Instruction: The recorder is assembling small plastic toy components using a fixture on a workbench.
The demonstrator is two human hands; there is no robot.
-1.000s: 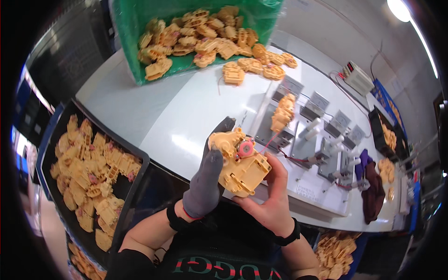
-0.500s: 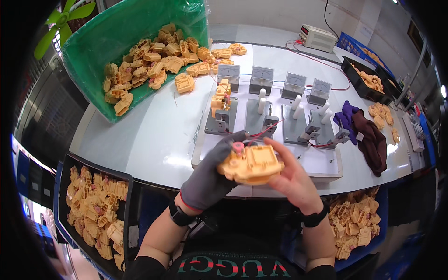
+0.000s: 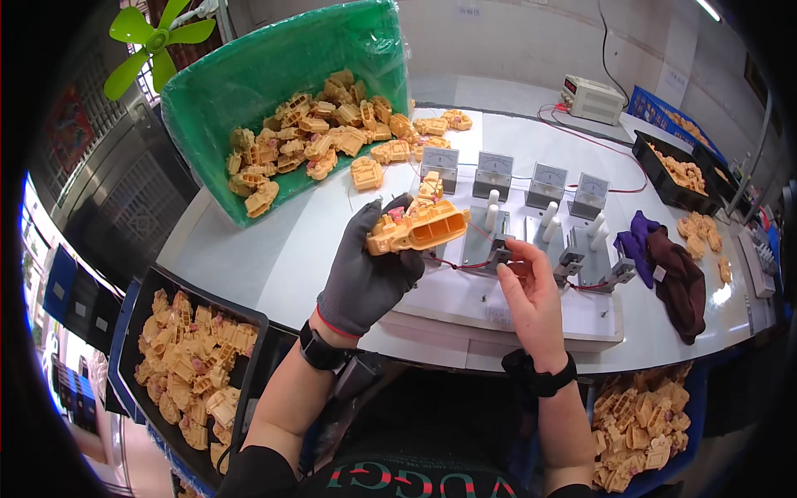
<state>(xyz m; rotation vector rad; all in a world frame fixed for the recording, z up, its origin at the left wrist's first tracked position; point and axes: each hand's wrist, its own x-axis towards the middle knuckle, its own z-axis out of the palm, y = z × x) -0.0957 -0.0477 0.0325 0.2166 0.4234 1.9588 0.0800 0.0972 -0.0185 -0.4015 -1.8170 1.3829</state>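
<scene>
As gloved left hand (image 3: 362, 282) grips, plastic housing (image 3: 418, 231) gapes — boxy.

At the upper left, we locate a lime-green, five-bladed fan (image 3: 156, 40). Behind the workstation, we observe a pale grey, flat wall (image 3: 515, 41) with a thin black cable (image 3: 613, 51) hanging against it. At the right, we identify a crumpled purple fabric cloth (image 3: 638, 242) beside a crumpled maroon fabric cloth (image 3: 679, 290). Overhead, we note a white tubular lamp (image 3: 707, 9).
</scene>
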